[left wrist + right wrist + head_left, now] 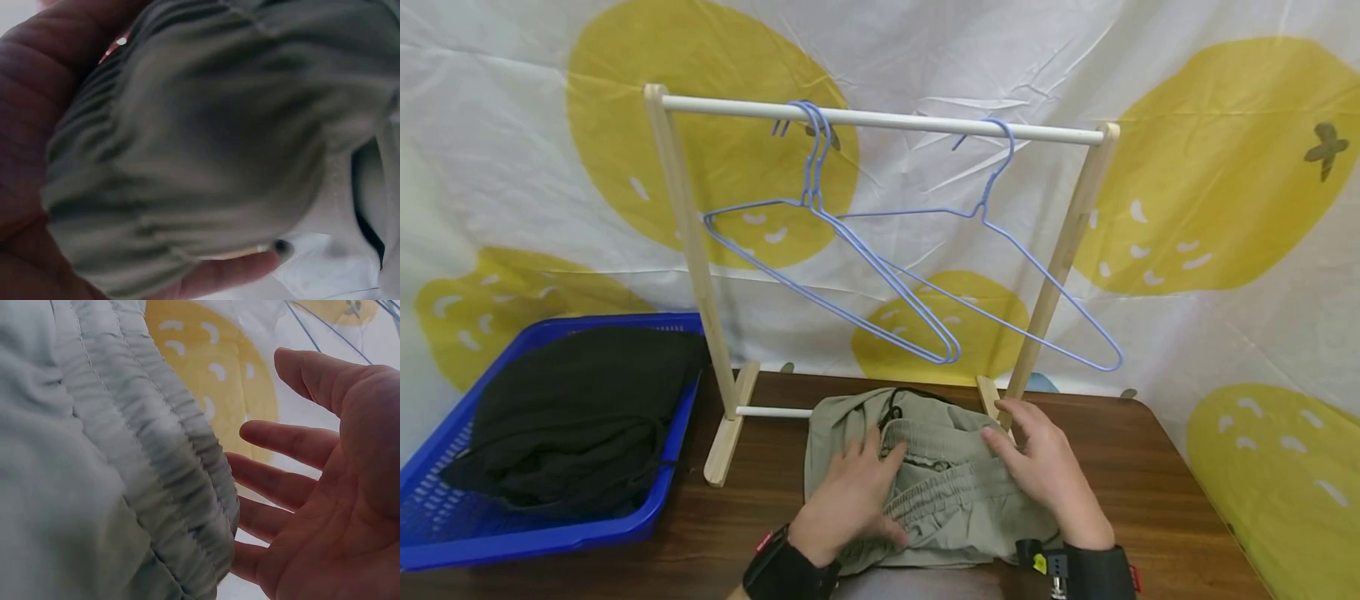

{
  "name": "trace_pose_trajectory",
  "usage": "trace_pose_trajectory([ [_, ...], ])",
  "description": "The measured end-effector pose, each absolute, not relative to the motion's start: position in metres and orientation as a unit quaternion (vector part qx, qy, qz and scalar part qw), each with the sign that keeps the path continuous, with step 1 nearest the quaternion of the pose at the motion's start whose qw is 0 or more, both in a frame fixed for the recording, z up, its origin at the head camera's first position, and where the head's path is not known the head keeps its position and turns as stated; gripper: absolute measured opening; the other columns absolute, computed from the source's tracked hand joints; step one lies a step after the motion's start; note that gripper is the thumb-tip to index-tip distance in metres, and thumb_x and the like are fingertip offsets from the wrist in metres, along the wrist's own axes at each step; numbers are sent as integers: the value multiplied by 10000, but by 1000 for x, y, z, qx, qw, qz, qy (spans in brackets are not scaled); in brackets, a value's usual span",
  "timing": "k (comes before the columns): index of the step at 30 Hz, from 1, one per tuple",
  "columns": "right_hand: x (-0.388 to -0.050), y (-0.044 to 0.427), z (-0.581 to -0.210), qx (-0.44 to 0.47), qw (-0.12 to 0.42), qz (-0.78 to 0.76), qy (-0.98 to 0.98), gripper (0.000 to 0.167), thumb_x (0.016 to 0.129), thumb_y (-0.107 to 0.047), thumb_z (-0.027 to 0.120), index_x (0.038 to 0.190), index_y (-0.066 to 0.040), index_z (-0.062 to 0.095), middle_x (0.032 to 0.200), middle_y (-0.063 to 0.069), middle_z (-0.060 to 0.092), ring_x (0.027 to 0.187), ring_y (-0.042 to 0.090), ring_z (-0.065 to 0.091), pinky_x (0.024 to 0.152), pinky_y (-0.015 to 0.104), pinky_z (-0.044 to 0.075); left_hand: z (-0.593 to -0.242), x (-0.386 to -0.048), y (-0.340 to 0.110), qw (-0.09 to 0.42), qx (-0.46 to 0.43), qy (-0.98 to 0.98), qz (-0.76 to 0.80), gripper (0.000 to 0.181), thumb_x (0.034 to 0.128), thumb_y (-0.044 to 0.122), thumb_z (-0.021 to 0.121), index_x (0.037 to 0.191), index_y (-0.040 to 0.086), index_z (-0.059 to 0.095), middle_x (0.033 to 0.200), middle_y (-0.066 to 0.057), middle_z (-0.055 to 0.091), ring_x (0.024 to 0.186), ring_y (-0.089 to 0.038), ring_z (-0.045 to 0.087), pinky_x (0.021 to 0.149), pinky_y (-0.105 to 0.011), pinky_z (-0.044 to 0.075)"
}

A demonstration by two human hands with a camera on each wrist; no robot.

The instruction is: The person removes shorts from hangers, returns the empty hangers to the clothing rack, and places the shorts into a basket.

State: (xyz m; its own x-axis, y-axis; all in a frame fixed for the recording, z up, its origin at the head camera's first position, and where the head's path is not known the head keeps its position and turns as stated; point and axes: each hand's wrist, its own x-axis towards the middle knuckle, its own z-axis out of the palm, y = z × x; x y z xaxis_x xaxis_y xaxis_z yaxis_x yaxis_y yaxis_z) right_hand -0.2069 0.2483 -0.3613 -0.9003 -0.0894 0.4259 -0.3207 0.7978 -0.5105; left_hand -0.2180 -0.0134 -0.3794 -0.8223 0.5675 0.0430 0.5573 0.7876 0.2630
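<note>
A pair of grey-green drawstring pants (955, 483) lies bunched on the brown table, its gathered elastic waistband and black cord facing up. Over its left part my left hand (853, 492) rests with fingers spread. Gathered cloth (206, 144) fills most of the left wrist view, in front of the palm, so the left fingers are partly hidden. At the garment's right side is my right hand (1045, 462), fingers extended. In the right wrist view the right fingers (269, 478) reach to the edge of the waistband (169, 444); whether they touch it I cannot tell.
Behind the pants stands a wooden rack (700, 275) with a white rail (895, 122). Blue wire hangers (880, 267) hang from it, two together and one (1045, 292) to the right. A blue basket (542, 542) with dark clothing (580, 408) sits at the left.
</note>
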Motion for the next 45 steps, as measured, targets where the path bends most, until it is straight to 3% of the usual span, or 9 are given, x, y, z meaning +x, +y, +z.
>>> trace_pose_trajectory([
  [9,-206,240,-362,116,187,294,-930,447,991,-204,703,1359,34,614,1394,282,588,1268,493,570,996,631,479,-384,-223,-9,84,241,957,136,1172,607,532,973,1558,102,439,1628,-291,282,1362,-691,313,968,-799,377],
  [15,-207,238,-361,112,187,296,-930,458,993,-211,701,1366,39,610,1400,286,583,1283,496,559,1013,637,467,-390,-226,-6,98,223,961,132,1164,618,556,961,1565,126,438,1625,-260,312,1366,-701,296,961,-821,360],
  [22,-206,237,-361,111,195,296,-929,447,982,-196,710,1352,40,621,1386,282,594,1280,492,563,1014,635,467,-400,-226,-3,69,231,963,124,1120,623,559,955,1536,122,476,1562,-247,409,1332,-693,352,914,-824,393],
  [30,-207,237,-360,108,189,301,-929,458,995,-209,696,1373,34,609,1405,278,584,1293,491,554,1020,631,466,-405,-226,-1,37,242,959,140,939,687,461,957,1459,106,557,1430,-232,525,1270,-672,435,861,-831,411],
  [41,-207,235,-362,112,191,302,-927,457,1000,-213,692,1377,31,607,1409,276,582,1296,491,551,1031,630,455,-407,-231,-1,15,218,963,158,540,818,62,808,1332,111,647,1309,-182,608,1132,-505,574,741,-708,516],
  [45,-208,234,-363,110,189,305,-927,454,999,-208,694,1374,33,608,1401,268,590,1291,484,559,1028,628,456,-409,-234,-6,-41,239,959,149,408,848,-52,734,1232,65,656,1113,-176,685,907,-435,663,607,-537,567],
])
